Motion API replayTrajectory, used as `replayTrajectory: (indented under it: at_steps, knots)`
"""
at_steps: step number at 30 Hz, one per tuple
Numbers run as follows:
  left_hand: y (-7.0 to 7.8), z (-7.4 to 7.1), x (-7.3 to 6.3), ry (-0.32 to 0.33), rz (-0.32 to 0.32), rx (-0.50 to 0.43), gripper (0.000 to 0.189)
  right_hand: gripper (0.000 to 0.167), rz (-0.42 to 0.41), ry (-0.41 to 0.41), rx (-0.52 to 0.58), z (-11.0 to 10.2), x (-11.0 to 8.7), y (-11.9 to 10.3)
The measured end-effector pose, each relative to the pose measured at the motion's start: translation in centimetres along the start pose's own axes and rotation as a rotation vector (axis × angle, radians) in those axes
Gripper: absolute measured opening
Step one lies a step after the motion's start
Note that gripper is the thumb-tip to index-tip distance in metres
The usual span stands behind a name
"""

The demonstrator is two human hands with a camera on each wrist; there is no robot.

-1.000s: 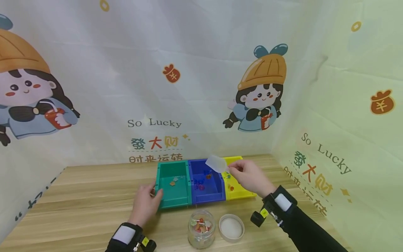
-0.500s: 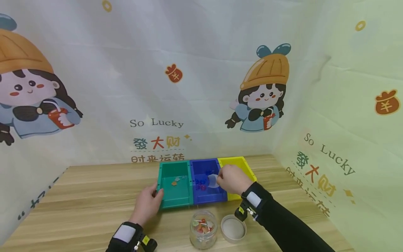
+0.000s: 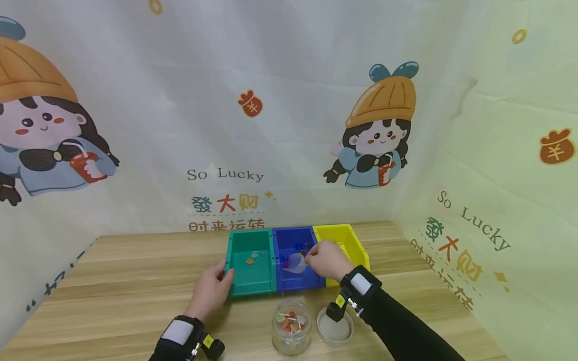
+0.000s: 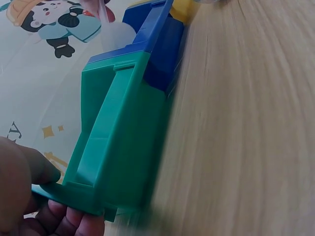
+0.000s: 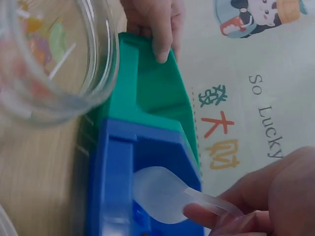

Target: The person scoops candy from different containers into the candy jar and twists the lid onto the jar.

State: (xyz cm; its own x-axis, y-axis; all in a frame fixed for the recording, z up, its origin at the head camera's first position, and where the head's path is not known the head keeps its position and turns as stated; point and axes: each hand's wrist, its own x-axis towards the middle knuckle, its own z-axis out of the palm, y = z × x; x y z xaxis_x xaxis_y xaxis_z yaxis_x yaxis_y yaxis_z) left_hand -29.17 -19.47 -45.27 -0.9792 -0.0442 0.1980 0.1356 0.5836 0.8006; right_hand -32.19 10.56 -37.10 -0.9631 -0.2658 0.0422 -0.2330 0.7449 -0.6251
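My right hand [image 3: 328, 259] pinches the handle of a translucent white plastic spoon [image 5: 160, 194]. The spoon's bowl is over the blue bin [image 3: 300, 282], overlapping the small beads [image 3: 283, 258] there. At the far left of the bin row, my left hand [image 3: 211, 291] grips the end wall of the green bin [image 4: 125, 142], thumb on the inner side and fingers beneath the rim. Small star-shaped pieces [image 3: 250, 260] lie in the green bin. My right hand partly covers the yellow bin [image 3: 358, 240], which joins the blue one on its right.
In front of the bins stands a glass jar [image 3: 291, 341] of colourful pieces and white sticks, its mouth uncovered. A round white lid [image 3: 334, 331] lies to its right, under the right wrist camera. A printed cloth [image 3: 289, 125] hangs behind the wooden table [image 3: 113, 291].
My right hand has moved left and down from over the yellow bin, bringing the spoon into the blue bin and further left within it. The left hand keeps its grip on the green bin.
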Motion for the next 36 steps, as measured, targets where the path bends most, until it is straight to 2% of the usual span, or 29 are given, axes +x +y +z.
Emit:
replayTrajectory:
  at_steps: [7, 10, 14, 16, 18, 23, 26, 28, 32, 36]
  knots:
    - [0.0, 0.0, -0.1, -0.018, -0.022, -0.002, 0.052, 0.053, 0.086, 0.079, 0.059, 2.3, 1.6, 0.4]
    - [0.0, 0.0, -0.1, -0.013, -0.023, 0.005, 0.054, 0.053, 0.088, 0.115, 0.049, 4.9, 5.1, 3.8]
    - [-0.1, 0.1, 0.0, -0.015, -0.029, 0.008, 0.055, 0.054, 0.065, 0.128, -0.006, 9.0, 11.1, 10.3]
    - [-0.1, 0.1, 0.0, -0.020, -0.039, 0.004, 0.056, 0.055, 0.077, 0.112, -0.046, 9.6, 12.1, 10.8]
    - [-0.1, 0.1, 0.0, -0.024, -0.043, 0.001, 0.056, 0.055, 0.060, 0.111, -0.105, 9.1, 11.5, 9.7]
    - [-0.1, -0.1, 0.0, -0.022, -0.035, 0.006, 0.057, 0.039, 0.061, 0.102, -0.214, 5.6, 6.0, 2.9]
    - [-0.2, -0.1, 0.0, -0.021, -0.031, 0.006, 0.057, 0.029, 0.085, 0.097, -0.250, 4.1, 3.5, 0.2]
    - [-0.4, -0.1, 0.0, -0.020, -0.033, 0.007, 0.056, 0.026, 0.080, 0.106, -0.275, 3.8, 2.8, -0.5]
    - [-0.5, 0.0, 0.0, -0.023, -0.040, -0.001, 0.057, 0.018, 0.083, 0.119, -0.289, 3.6, 2.6, -0.6]
    - [-0.5, 0.0, 0.2, -0.025, -0.038, 0.004, 0.057, 0.019, 0.085, 0.123, -0.237, 3.2, 2.6, -0.2]
